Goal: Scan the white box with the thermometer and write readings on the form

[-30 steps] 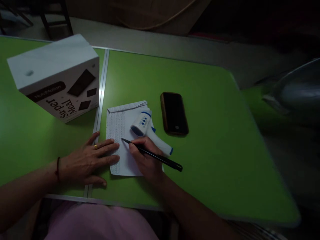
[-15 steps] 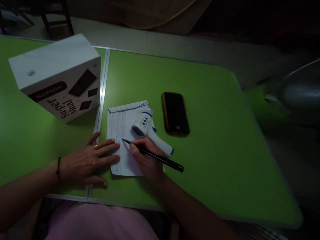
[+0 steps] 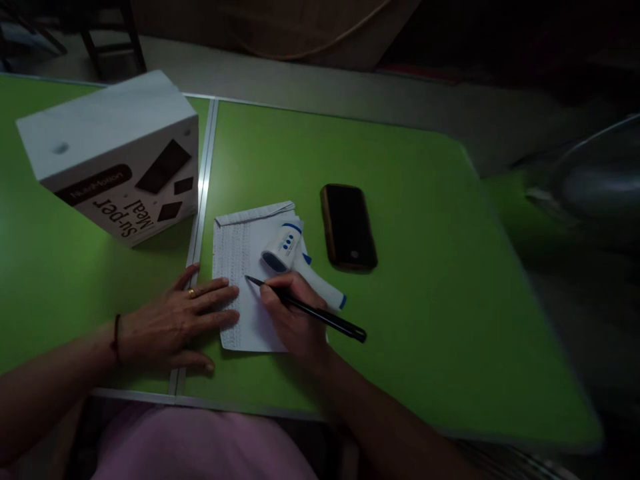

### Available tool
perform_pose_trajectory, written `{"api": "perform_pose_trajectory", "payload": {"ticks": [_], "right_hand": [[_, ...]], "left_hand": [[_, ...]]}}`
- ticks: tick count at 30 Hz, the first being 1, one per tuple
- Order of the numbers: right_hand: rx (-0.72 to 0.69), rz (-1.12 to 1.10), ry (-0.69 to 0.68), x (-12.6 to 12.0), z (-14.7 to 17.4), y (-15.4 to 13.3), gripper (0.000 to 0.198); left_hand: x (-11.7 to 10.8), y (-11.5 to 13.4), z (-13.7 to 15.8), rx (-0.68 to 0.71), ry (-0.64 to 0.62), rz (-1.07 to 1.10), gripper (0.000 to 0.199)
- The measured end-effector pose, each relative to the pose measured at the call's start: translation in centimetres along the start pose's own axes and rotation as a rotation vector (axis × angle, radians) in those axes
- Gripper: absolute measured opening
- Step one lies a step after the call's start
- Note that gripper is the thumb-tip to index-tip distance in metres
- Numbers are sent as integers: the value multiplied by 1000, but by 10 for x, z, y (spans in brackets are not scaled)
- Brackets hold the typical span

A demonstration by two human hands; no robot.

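Observation:
A black pen (image 3: 320, 311) is pinched in my right hand (image 3: 299, 323), its tip at the edge of the written columns on a white notepad (image 3: 235, 247). My left hand (image 3: 183, 320) lies flat with fingers spread, the fingertips on the pad's left side and the rest on the table. A white and blue infrared thermometer (image 3: 283, 247) rests on the pad's upper right, its handle reaching past the pad, just beyond my right hand. Part of the pad is hidden under my right hand and the thermometer.
A tall white box (image 3: 113, 133) with dark printed squares stands at the left of the green table (image 3: 425, 280). A phone (image 3: 350, 227) in a brown case lies right of the thermometer. A metal seam (image 3: 203, 180) crosses the table. Behind it stands a dark chair (image 3: 113, 47).
The pen tip has shifted very slightly right on the notepad. My left hand stays in place, and the whole view has drifted a little.

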State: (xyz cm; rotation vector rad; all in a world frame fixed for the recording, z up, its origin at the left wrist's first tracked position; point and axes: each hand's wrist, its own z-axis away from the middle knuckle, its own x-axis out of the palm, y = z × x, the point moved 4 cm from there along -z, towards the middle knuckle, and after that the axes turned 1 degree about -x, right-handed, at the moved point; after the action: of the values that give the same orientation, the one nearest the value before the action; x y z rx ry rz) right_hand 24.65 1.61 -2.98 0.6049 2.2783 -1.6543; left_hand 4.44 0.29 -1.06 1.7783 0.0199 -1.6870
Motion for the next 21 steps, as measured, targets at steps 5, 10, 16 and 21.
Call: {"api": "perform_pose_trajectory", "payload": {"ticks": [5, 10, 16, 21], "right_hand": [[-14, 8, -19, 0, 0, 0, 9], [-13, 17, -7, -1, 0, 0, 10], [-7, 11, 2, 0, 0, 0, 9], [-7, 16, 15, -1, -1, -1, 9]], "left_hand": [[1, -1, 0, 0, -7, -16, 65], [2, -2, 1, -3, 2, -14, 65], [-1, -1, 1, 3, 3, -12, 65], [0, -2, 1, -7, -5, 1, 64]]}}
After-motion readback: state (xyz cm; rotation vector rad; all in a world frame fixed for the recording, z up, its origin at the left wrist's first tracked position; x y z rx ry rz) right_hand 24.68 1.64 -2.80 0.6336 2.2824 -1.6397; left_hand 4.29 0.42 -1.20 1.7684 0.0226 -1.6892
